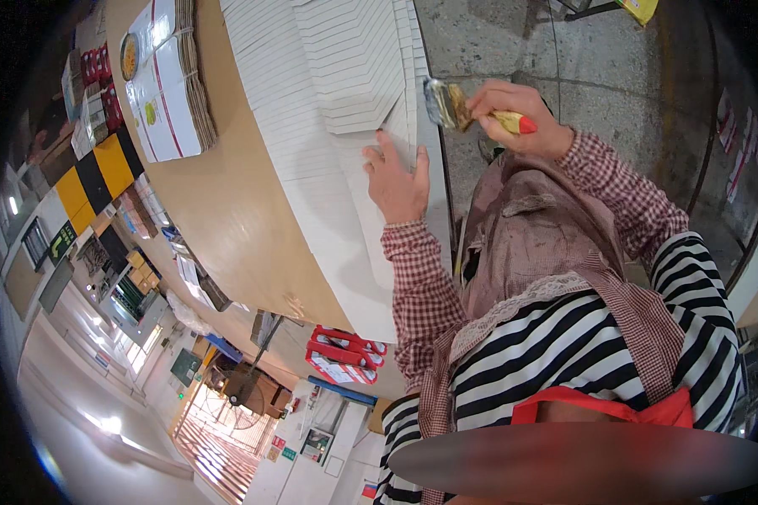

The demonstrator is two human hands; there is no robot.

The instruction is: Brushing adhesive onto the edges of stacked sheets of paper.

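Observation:
My left hand (398, 181) lies on the white sheets with its fingers spread, one fingertip at the near edge of a stack of overlapping paper pieces (349, 63). More white sheets (269, 93) are fanned out in steps beneath and beside that stack. My right hand (522, 118) is closed around a flat paintbrush (507, 123) with a yellow, red-tipped handle. Its brown, wet-looking bristle end points left, just off the table's right edge and apart from the paper.
On the tan table (219, 202) a bundle of flat printed cardboard (164, 93) lies at the far left. Red-and-white packages (345, 353) sit beyond the table's near end. Concrete floor (514, 42) runs along the right. A standing fan (248, 387) is in the background.

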